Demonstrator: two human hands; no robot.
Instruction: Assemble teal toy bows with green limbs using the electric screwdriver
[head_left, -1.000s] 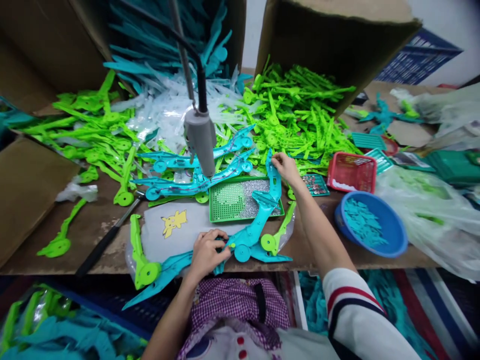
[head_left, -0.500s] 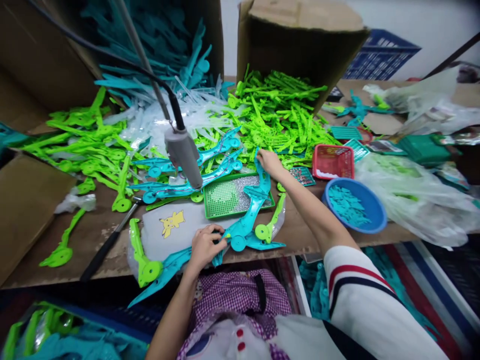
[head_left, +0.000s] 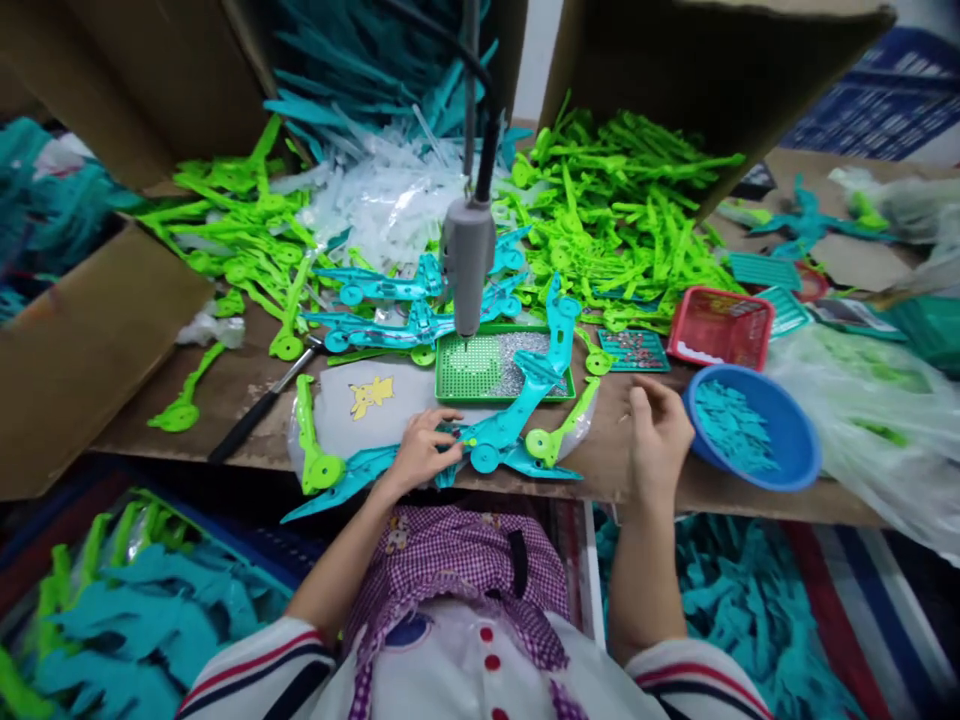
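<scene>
One teal part (head_left: pixel 514 417) lies at the table's (head_left: pixel 611 465) near edge, the left hand (head_left: pixel 426 452) over it, grip unclear; the right hand (head_left: pixel 661 440), loosely open, is beside the bowl (head_left: pixel 801 440). The part looks light, stiff, slick, probably best held mid-body.

At six o'clock, the checked apron (head_left: pixel 461 550) is matt cloth. The blue bowl (head_left: pixel 804 445), toward three, is smooth, slightly glossy plastic, as is the turquoise piece (head_left: pixel 514 420). At nine, the box (head_left: pixel 86 370) is matt cardboard; the desk (head_left: pixel 611 455) looks scuffed.
</scene>
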